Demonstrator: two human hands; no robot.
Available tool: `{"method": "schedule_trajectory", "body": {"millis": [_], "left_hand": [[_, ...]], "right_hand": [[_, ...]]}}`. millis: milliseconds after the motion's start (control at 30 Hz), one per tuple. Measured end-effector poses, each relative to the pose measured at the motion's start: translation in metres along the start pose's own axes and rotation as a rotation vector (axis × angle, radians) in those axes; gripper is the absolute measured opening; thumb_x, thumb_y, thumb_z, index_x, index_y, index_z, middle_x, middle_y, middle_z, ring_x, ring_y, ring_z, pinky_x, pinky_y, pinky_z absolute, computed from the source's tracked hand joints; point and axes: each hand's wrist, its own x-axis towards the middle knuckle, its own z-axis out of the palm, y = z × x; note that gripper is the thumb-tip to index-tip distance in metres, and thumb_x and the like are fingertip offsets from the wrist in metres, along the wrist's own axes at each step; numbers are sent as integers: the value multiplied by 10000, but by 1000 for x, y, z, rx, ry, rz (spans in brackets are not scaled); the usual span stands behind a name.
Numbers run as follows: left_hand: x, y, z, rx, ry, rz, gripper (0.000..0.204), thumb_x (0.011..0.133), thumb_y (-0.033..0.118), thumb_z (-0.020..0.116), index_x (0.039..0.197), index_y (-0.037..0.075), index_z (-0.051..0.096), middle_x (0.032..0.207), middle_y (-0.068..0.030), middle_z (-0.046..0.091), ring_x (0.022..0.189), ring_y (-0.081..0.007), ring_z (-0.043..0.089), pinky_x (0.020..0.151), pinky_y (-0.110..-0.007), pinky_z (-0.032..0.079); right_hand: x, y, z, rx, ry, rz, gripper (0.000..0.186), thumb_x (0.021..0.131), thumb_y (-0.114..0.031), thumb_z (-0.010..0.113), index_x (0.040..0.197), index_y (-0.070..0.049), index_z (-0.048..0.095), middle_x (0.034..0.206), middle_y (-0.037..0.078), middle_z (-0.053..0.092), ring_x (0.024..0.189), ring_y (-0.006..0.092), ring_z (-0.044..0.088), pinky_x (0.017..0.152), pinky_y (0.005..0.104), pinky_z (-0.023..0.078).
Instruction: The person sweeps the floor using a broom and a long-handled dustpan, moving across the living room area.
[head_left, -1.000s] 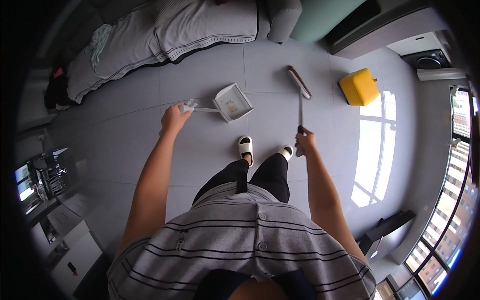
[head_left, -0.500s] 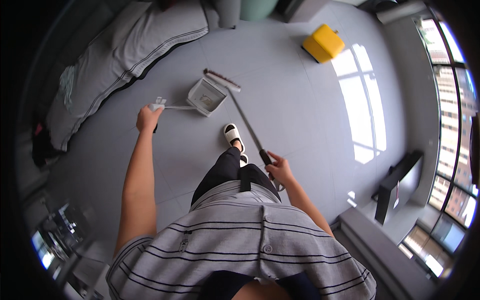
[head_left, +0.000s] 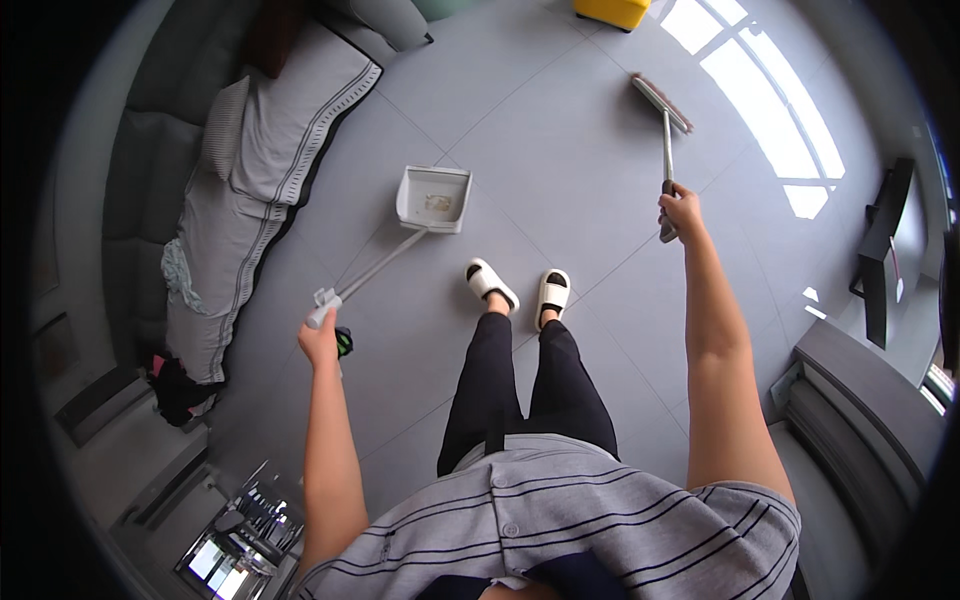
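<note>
My left hand [head_left: 320, 340] is closed round the handle of a white long-handled dustpan [head_left: 403, 212]. Its pan lies on the floor ahead of my feet, with some light brown debris [head_left: 438, 202] in it. Out to the right, my right hand [head_left: 682, 212] grips the grey handle of a broom [head_left: 667, 148]. The broom's head, with reddish-brown bristles, is on or just above the tiles, well apart from the dustpan. Beside my left hand shows a small black and green thing [head_left: 344, 342] that I cannot make out.
Grey tiles [head_left: 520, 120] make up the floor. A sofa with a striped grey cover [head_left: 290, 130] runs along the left. A yellow box-shaped thing [head_left: 612, 10] stands at the far edge. A black flat screen [head_left: 886, 250] is at the right. My feet wear white slides [head_left: 553, 292].
My right hand has swung the broom out to the far right, away from the dustpan. My left hand still holds the dustpan. The view has turned, and both feet now show.
</note>
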Motion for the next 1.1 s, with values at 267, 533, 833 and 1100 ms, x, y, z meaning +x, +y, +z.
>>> {"method": "schedule_trajectory", "body": {"millis": [267,533,833,1100], "left_hand": [[4,-64,-43,-61,-106,39,361,714,221,699,995,5,632,883,-97,657,823,-204,618,718,-334,462],[11,-65,-58,286,-177,86,380,697,355,676,993,117,652,879,-82,666,825,-269,625,684,-374,479],[28,-87,-78,301,-217,44,390,704,373,676,1023,153,636,915,-71,661,862,-268,623,706,-384,496],[27,-129,-112,178,-160,-128,440,676,373,684,1029,113,643,958,-107,650,919,-276,602,760,-377,482]], "right_hand": [[-82,39,109,-55,-27,-90,229,715,-38,527,933,-6,588,589,61,510,446,159,517,395,320,475],[-287,68,227,-319,-305,42,587,669,-142,614,1238,-59,494,1149,229,557,1063,313,555,883,363,446],[-428,20,254,157,-632,114,569,699,45,537,1259,50,436,624,87,561,431,155,529,378,281,442],[-336,-44,268,-8,-503,-86,558,674,1,559,1226,38,484,571,76,553,415,147,529,389,295,447]]}}
